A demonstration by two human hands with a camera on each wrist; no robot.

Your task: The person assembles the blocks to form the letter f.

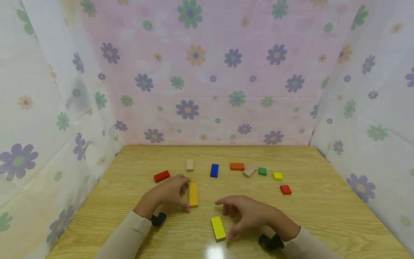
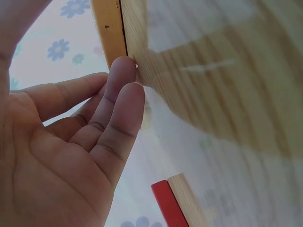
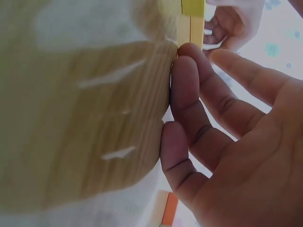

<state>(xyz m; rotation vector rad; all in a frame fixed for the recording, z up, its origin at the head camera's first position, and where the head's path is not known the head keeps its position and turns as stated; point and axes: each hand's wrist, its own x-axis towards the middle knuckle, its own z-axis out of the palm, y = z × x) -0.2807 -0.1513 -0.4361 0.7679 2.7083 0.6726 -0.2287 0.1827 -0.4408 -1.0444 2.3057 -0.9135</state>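
My left hand (image 1: 165, 193) rests at the left side of an orange-yellow block (image 1: 193, 195), its thumb and fingers apart. In the left wrist view the fingertips are close to that block's end; whether they touch it I cannot tell. Over to the right, a bright yellow block (image 1: 218, 229) lies flat on the table, slightly tilted. My right hand (image 1: 250, 214) hovers or rests just right of it, fingers loosely bent, with nothing between them. The right wrist view shows its fingertips (image 3: 184, 78) at the tabletop, the yellow block (image 3: 193, 7) beyond.
Across the wooden table (image 1: 136, 158) lie a red block (image 1: 161, 176), a striped wooden block (image 1: 189, 165), a blue block (image 1: 214, 171), an orange block (image 1: 237, 166), a plain wooden block (image 1: 249, 171), and small green (image 1: 262, 171), yellow (image 1: 277, 176) and red (image 1: 285, 190) blocks. Flowered cloth surrounds the table.
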